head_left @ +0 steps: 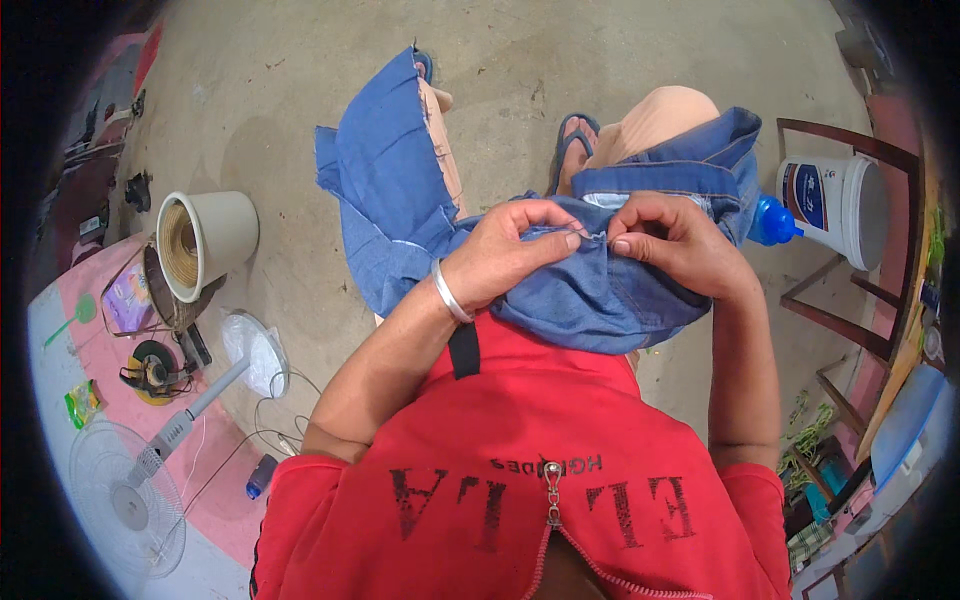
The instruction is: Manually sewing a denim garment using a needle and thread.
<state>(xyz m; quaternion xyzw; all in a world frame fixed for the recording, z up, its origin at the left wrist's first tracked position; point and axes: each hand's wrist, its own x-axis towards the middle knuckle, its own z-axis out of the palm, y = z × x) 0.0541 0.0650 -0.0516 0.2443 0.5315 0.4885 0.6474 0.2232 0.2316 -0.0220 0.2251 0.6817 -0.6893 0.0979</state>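
Blue denim cloth, which looks like a garment with stitched seams, lies bunched across my lap. One part of it drapes over my left leg with a frayed edge, and a thick folded part lies over my right leg. My left hand, with a silver bangle on its wrist, pinches the denim between thumb and forefinger. Close beside it my right hand pinches the same cloth. A small pale frayed spot shows between the two sets of fingertips. Whether a needle or thread is there is too small to tell.
To the left stand a cream bucket and a pedestal fan with its cord on the floor. On the right are a white bucket, a blue bottle and a dark wooden frame. Concrete floor lies ahead.
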